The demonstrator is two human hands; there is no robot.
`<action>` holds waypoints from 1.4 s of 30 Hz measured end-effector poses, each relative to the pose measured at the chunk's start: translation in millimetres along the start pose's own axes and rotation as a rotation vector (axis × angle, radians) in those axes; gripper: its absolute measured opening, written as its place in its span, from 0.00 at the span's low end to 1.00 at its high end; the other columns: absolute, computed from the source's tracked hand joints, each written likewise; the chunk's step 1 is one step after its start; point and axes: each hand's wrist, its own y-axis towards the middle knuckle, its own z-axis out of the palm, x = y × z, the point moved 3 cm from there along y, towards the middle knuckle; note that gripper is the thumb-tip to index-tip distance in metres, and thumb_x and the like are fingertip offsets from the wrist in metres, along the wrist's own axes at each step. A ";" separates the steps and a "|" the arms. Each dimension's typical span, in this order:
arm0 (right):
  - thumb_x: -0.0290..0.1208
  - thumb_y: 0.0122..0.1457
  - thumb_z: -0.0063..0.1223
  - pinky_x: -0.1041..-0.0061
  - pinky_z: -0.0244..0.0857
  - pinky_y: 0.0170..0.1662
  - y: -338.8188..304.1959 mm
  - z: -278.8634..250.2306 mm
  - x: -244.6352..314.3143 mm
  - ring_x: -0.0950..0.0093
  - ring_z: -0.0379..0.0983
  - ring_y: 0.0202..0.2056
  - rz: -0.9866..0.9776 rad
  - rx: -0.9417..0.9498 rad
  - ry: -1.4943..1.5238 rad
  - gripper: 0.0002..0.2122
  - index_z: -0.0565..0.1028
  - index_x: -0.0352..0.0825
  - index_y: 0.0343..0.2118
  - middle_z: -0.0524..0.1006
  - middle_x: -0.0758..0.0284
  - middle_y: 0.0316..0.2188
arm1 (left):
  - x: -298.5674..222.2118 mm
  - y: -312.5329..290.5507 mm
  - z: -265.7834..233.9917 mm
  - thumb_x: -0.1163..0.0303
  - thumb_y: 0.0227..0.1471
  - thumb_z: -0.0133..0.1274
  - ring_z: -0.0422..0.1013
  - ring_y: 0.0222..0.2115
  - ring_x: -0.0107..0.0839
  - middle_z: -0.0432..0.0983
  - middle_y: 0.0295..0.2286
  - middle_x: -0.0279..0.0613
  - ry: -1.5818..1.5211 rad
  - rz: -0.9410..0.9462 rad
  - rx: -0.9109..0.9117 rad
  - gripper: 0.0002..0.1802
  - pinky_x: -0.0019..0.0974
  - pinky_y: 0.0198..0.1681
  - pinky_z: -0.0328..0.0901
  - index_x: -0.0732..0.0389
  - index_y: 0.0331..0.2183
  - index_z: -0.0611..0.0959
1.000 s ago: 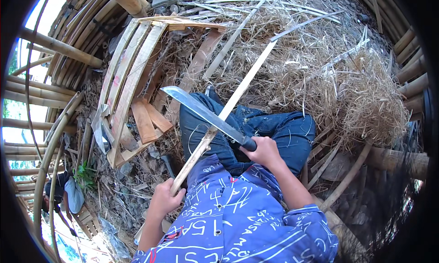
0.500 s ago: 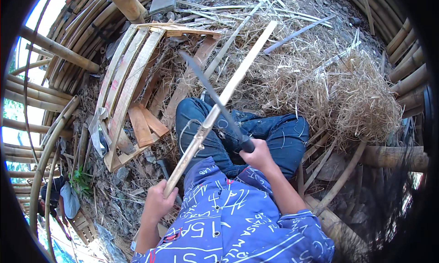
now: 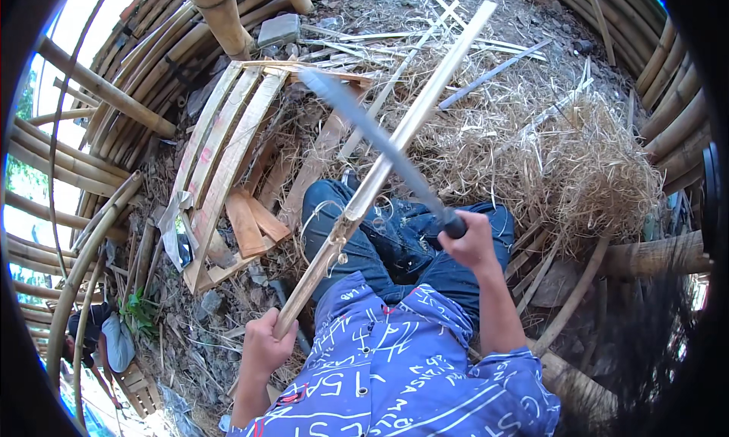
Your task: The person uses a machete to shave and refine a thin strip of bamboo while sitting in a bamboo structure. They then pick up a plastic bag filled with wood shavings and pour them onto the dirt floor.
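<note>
My left hand (image 3: 269,338) is closed round the lower end of a long pale bamboo strip (image 3: 363,197), which slants up and away to the right over my lap. The strip has a rough node with curled shavings near its middle. My right hand (image 3: 468,239) grips the dark handle of a machete (image 3: 414,180). Its long grey blade points up and to the left, crossing the strip, and looks blurred toward the tip. Whether the blade touches the strip I cannot tell.
A slatted wooden crate (image 3: 220,160) lies tilted at the left. Heaped bamboo shavings (image 3: 585,164) cover the ground ahead and right. A grey flat strip (image 3: 493,74) and a grey block (image 3: 279,30) lie farther off. Bamboo poles (image 3: 106,95) ring the space. Another person (image 3: 114,342) is at far left.
My right hand has moved up and to the right with the machete. The bamboo strip's far end has shifted farther away and to the right; my left hand stays on its lower end.
</note>
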 end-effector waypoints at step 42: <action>0.29 0.44 0.54 0.67 0.64 0.26 -21.9 -100.1 -47.0 0.63 0.72 0.19 0.197 -0.344 -0.236 0.08 0.73 0.28 0.22 0.72 0.58 0.15 | -3.7 15.1 -53.7 0.73 0.43 0.58 0.66 0.13 0.48 0.64 0.12 0.51 0.054 0.067 -0.280 0.14 0.38 0.17 0.59 0.65 0.19 0.68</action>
